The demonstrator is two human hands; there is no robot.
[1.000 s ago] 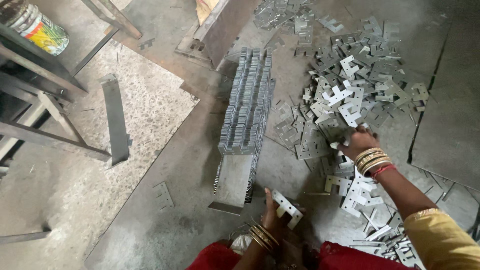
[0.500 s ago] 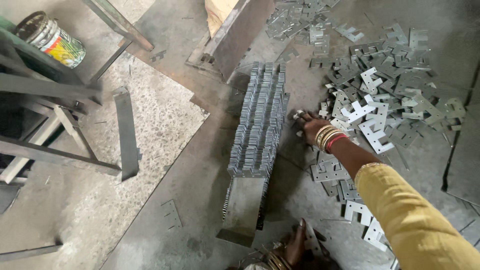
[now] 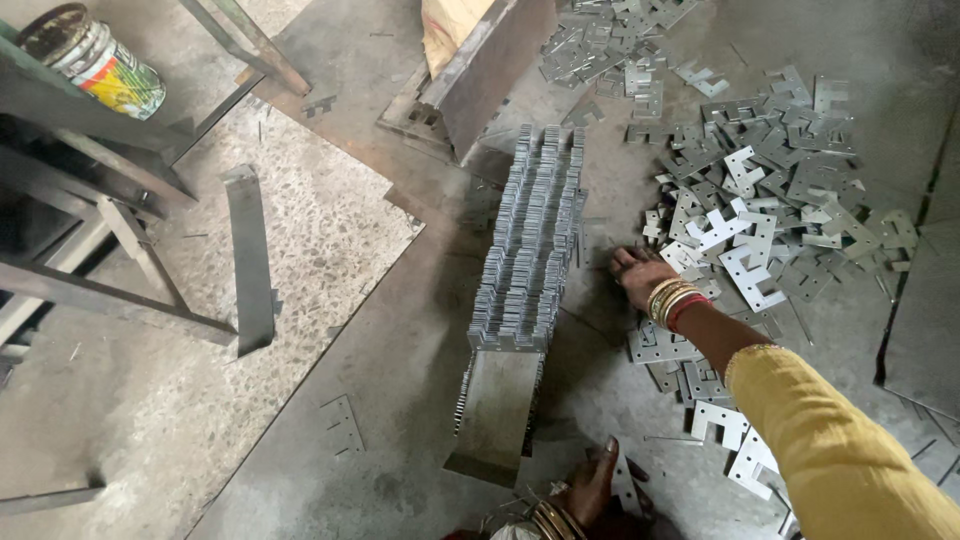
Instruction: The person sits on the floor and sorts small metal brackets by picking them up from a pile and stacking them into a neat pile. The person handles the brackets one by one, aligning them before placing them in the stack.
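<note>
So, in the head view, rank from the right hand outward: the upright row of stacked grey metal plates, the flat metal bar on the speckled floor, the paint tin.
From the right hand:
1. Row of stacked grey metal plates, just left.
2. Flat metal bar, farther left.
3. Paint tin, top-left corner.

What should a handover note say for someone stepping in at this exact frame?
Right hand: stretched out, palm down on the floor between the stacked row and the loose pile; whether it grips a plate cannot be told.
Left hand: low near the body, holding one flat plate.
Things: the row of plates stands on edge along a metal channel, whose near end is bare.
Done: most of the channel is filled.
Left: many loose plates lie scattered to the right.
</note>
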